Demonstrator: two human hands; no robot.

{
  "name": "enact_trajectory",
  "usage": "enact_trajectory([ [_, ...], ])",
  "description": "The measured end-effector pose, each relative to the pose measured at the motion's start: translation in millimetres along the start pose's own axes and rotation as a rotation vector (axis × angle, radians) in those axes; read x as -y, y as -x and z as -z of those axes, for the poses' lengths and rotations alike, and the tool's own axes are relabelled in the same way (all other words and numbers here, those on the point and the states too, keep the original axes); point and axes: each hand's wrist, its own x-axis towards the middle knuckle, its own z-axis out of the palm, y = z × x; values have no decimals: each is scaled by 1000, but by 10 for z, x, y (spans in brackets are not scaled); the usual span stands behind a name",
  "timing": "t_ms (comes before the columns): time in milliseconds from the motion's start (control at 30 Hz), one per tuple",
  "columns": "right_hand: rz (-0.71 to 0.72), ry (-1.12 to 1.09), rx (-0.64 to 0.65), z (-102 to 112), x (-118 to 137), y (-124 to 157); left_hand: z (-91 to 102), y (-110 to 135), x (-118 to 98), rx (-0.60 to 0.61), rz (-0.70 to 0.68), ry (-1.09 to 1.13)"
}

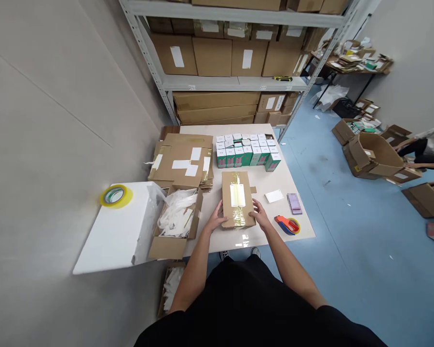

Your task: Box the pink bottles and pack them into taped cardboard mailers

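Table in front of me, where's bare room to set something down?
Bare patches: right of the taped box, between the green cartons and white card; and a narrow strip between that box and the flattened cardboard. The left side is crowded with cardboard and a box of white packing, the back with cartons.

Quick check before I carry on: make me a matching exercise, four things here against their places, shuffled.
1. Taped carton
2. Tape dispenser
3. Loose tape roll
4. Utility knife

A. On the white block
B. On a metal shelf
C. Between left hand and right hand
D. Near the table's front right corner

Pairs: 1-C, 2-D, 3-A, 4-B
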Motion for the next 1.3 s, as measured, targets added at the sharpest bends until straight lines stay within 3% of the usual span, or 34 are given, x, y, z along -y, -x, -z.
enact_trajectory([
  [133, -26, -13, 55, 156, 85, -103, -130, 22, -100, -9, 0, -20],
  [300, 9, -15, 208, 386, 341, -192, -325, 174, -238, -113, -79, -49],
  [467, 41, -8, 420, 472, 673, -274, -624, 596, -390, -294, -200, -47],
  [600, 56, 6, 601, 404, 879, -233, -889, 1091, -515, -455, -206, -7],
  [867, 113, 72, 937, 132, 1246, 377, -1443, 2232, -524, -701, -311, 142],
  [1100, 214, 247, 1069, 53, 1467, 971, -2041, 2943, -431, -831, -371, 241],
  [1300, 257, 286, 1148, -128, 1418, 1603, -2306, 3594, -239, -941, -436, 244],
])
